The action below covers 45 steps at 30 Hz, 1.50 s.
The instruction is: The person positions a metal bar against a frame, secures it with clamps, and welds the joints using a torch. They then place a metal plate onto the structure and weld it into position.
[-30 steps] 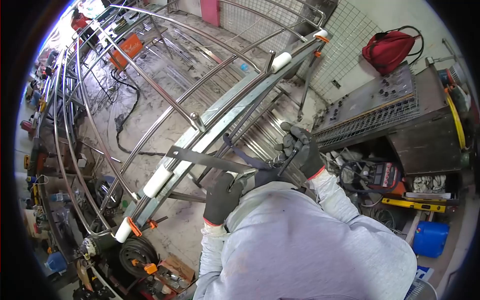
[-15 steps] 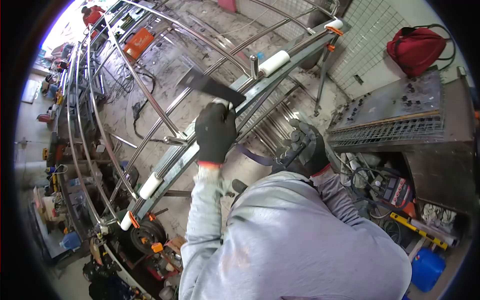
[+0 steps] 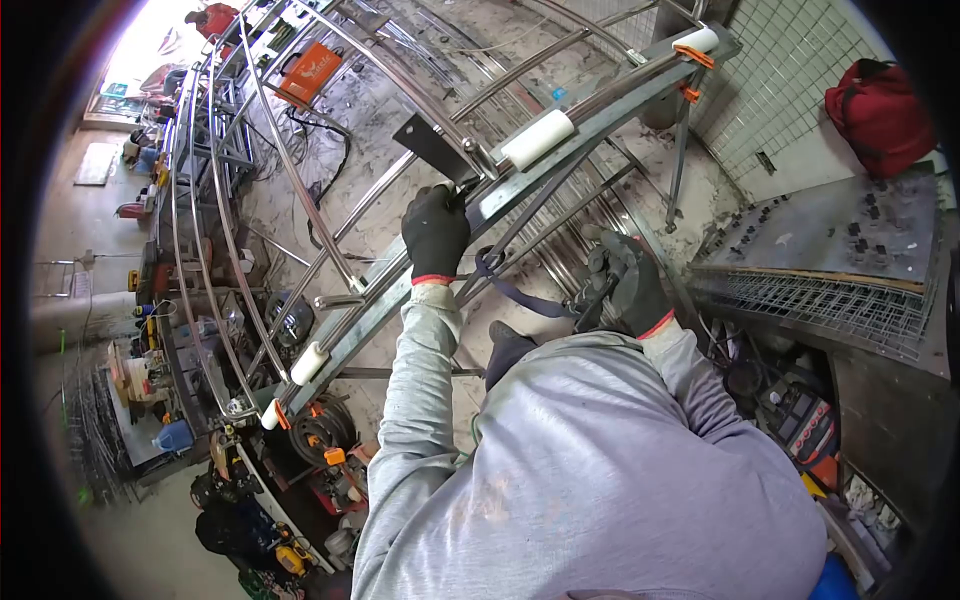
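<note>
My gloved left hand [image 3: 436, 234] is closed on the lower end of a dark flat plate [image 3: 436, 152], right at the galvanized steel beam [image 3: 592, 121]. The plate tilts up and away, overlapping the polished metal tubes [image 3: 375, 195] in this view. Close to its upper right edge is a short upright tube stub [image 3: 478, 158]. My gloved right hand [image 3: 632, 284] is low in front of my body, fingers curled around something dark that I cannot make out. A dark strap [image 3: 525, 298] runs from near that hand toward the beam.
White sleeves [image 3: 538, 139] sit along the beam, with an orange clamp [image 3: 694, 57] at its far end. A curved tube frame [image 3: 215, 200] extends left. An orange machine [image 3: 309, 73] stands on the floor beyond. Right are a metal bench [image 3: 840, 225] and a red bag [image 3: 878, 115].
My left hand has brought the plate down from a blurred, raised position toward the beam and tube stub. The right hand stays low with fingers curled. The camera view has shifted.
</note>
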{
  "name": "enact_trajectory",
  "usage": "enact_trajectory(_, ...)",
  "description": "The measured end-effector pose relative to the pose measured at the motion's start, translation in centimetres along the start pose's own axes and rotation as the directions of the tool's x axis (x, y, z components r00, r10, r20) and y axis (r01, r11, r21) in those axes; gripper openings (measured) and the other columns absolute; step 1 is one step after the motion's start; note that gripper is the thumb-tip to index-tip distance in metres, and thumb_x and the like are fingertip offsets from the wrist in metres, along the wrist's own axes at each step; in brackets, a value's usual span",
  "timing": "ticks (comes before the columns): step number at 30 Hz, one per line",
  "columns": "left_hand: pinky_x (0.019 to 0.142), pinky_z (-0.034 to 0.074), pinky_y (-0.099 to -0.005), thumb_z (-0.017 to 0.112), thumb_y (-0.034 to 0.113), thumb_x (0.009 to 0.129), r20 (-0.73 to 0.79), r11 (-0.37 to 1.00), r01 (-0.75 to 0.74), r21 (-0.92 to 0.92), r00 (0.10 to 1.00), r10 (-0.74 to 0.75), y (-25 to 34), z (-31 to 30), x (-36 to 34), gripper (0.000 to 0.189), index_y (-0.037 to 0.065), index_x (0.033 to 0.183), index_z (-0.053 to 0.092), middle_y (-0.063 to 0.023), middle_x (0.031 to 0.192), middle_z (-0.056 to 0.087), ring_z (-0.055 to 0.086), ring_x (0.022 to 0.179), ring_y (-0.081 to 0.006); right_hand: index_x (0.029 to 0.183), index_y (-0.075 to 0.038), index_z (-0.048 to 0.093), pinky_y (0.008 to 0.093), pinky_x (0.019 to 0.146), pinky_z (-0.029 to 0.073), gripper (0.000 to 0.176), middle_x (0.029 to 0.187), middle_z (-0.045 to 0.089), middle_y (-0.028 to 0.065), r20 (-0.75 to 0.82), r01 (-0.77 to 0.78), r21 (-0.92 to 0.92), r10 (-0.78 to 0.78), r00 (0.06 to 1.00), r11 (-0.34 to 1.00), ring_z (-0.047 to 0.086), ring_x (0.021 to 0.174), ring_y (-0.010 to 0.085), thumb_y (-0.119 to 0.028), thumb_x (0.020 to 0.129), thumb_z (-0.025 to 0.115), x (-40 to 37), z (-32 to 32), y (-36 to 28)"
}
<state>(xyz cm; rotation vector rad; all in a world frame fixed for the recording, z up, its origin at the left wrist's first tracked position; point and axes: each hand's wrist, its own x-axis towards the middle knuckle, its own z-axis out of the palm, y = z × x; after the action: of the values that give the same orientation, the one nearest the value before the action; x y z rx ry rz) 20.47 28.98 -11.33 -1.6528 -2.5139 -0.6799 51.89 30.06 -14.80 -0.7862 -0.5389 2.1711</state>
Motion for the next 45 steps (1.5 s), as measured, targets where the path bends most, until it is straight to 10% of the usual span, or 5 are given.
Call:
enact_trajectory(33,0.078,0.051,-0.0508,0.069,0.017,0.090,0.048,0.997,-0.064,-0.047,0.997,0.066,-0.5,-0.8,0.0,0.012,0.005,0.087,0.068,-0.0164,0.095,0.067,0.066,0.090,-0.0395,0.121,-0.004,0.074,0.0300,0.063,0.055,0.033,0.079,0.065,0.0022,-0.042,-0.116,-0.187,0.110,0.993,0.975,0.058,0.065,0.0119,-0.028,0.100,0.066,1.9,0.2,-2.0)
enact_trajectory(36,0.061,0.045,-0.0453,0.076,0.015,0.089,-0.055,0.891,0.192,-0.412,0.971,-0.234,-0.9,-3.6,-3.1,0.023,0.001,0.081,0.059,-0.0175,0.077,0.059,0.058,0.066,-0.0378,0.135,0.000,0.062,0.0348,0.066,0.058,0.047,0.081,0.053,-0.0005,0.003,-0.107,-0.274,0.112,0.994,0.956,0.059,0.070,0.0144,-0.034,0.102,0.060,0.5,0.3,-2.8)
enact_trajectory(40,0.056,0.045,-0.0349,0.072,0.015,0.095,-0.014,0.545,0.377,-0.749,0.813,-0.582,0.2,-9.1,-10.0,0.024,0.000,0.083,0.058,-0.0040,0.068,0.056,0.053,0.061,-0.0125,0.136,-0.004,0.064,0.0391,0.072,0.058,0.044,0.082,0.056,0.0008,0.087,0.158,-0.679,-0.135,0.987,0.717,0.051,0.065,0.0138,-0.035,0.107,0.049,1.5,-3.2,-1.1)
enact_trajectory(42,0.053,0.045,-0.0272,0.063,0.013,0.101,-0.095,0.421,0.266,-0.867,0.743,-0.663,-0.6,-10.0,-12.5,0.013,0.002,0.098,0.067,-0.0028,0.079,0.066,0.056,0.060,-0.0079,0.138,-0.007,0.060,0.0471,0.072,0.058,0.043,0.075,0.052,-0.0020,0.317,-0.289,0.183,0.222,0.922,0.940,0.050,0.062,0.0168,-0.035,0.111,0.042,3.5,-4.7,-2.0)
enact_trajectory(45,0.063,0.054,-0.0270,0.060,0.016,0.103,-0.053,0.277,0.331,-0.902,0.552,-0.832,-2.4,-13.1,-17.1,0.022,-0.002,0.114,0.067,-0.0049,0.085,0.068,0.066,0.069,-0.0117,0.121,-0.009,0.067,0.0444,0.068,0.056,0.039,0.064,0.046,-0.0069,0.213,-0.234,0.079,0.213,0.954,0.969,0.046,0.059,0.0183,-0.037,0.112,0.042,6.2,-7.4,-1.0)
